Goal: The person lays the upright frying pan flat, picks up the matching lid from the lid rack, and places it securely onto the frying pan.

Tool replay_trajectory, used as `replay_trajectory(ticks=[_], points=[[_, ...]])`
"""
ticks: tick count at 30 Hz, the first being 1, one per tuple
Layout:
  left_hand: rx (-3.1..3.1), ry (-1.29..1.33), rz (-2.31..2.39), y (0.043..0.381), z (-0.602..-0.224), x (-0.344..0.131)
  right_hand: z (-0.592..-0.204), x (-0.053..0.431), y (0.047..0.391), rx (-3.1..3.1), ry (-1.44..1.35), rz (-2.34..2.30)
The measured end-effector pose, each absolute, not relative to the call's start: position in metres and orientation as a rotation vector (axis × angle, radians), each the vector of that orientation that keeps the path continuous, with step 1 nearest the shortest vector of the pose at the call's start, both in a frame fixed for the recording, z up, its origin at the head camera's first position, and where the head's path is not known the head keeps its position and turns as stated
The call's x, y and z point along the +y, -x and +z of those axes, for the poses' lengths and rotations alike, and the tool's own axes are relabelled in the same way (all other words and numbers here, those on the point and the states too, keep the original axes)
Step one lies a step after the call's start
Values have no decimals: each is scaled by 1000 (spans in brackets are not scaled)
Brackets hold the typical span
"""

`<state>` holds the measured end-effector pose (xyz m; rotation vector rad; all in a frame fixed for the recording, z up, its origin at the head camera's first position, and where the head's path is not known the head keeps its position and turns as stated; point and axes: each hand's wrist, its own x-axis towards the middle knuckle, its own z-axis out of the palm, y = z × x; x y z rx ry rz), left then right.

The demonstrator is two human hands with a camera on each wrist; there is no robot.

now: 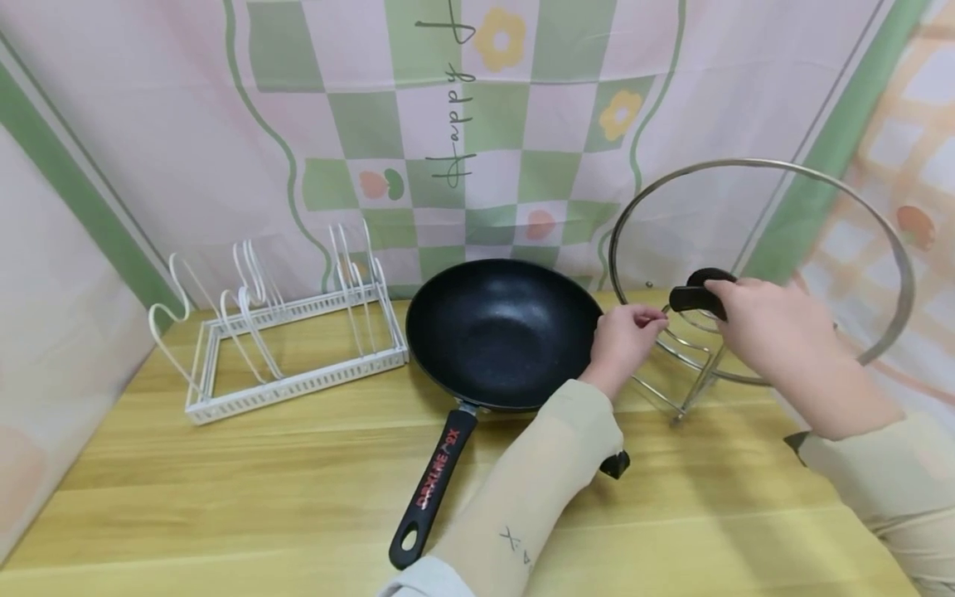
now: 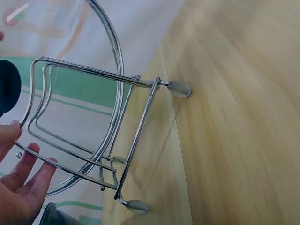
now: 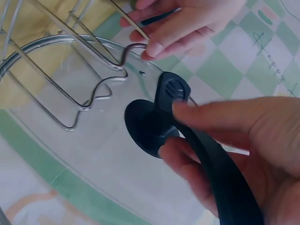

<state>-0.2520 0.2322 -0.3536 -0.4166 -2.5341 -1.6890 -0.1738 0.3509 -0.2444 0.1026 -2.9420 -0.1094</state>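
Note:
A large glass lid (image 1: 904, 286) with a metal rim stands nearly upright against a chrome wire stand (image 2: 137, 137) on the right of the table. My right hand (image 1: 783, 336) grips the lid's black handle (image 3: 206, 154), thumb on one side and fingers curled on the other. At the top of the stand's bent wire, my left hand (image 1: 622, 340) pinches it between thumb and fingers. A black frying pan (image 1: 507, 340) sits just left of that hand, partly covered by the left forearm.
To the left of the pan stands a white rack (image 1: 298, 385) with upright wire dividers. The pan's long handle (image 1: 433, 489) points towards the front edge. A small black tip (image 1: 615, 464) shows beside the left sleeve. A patterned curtain (image 1: 418, 124) hangs behind the wooden table.

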Motion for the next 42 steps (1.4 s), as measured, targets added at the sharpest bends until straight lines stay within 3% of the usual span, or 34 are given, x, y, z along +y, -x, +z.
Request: replay_trajectory(ticks=[14, 42], points=[[-2566, 435, -1643, 249, -354, 231, -249, 347, 177, -3060, 2, -199], [-2586, 390, -1673, 251, -350, 231, -253, 358, 192, -3017, -80, -181]])
